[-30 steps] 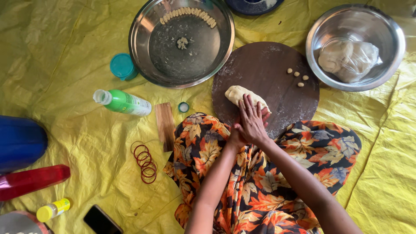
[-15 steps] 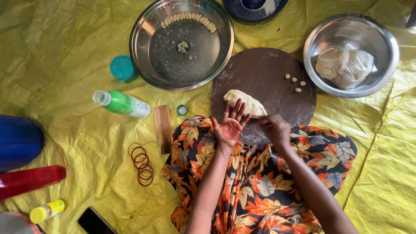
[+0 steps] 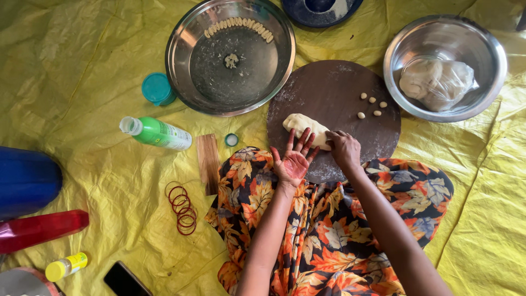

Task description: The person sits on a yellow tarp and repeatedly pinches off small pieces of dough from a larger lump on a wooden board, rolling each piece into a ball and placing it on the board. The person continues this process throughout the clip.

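Dough roll [image 3: 304, 127] lies on the round dark board [image 3: 350, 93], at its near edge. Right hand [image 3: 343, 148] is curled over the roll's right end, pinching it. Left hand [image 3: 293, 159] is spread flat, palm up, fingers touching the roll's near side, holding nothing. The dough looks soft, light and likely tacky; probably best taken at the ends, gently, or it will stretch. 5 small dough balls [image 3: 371, 104] sit on the board's far right. Left of the board: wide steel pan [image 3: 189, 44] with a row of shaped pieces [image 3: 238, 25]. Right of it: steel bowl [image 3: 485, 44] holding bagged dough [image 3: 435, 83]. Further left, green bottle [image 3: 159, 133], wooden comb [image 3: 208, 163], red bands [image 3: 182, 208]. Nothing on the board crowds the roll.
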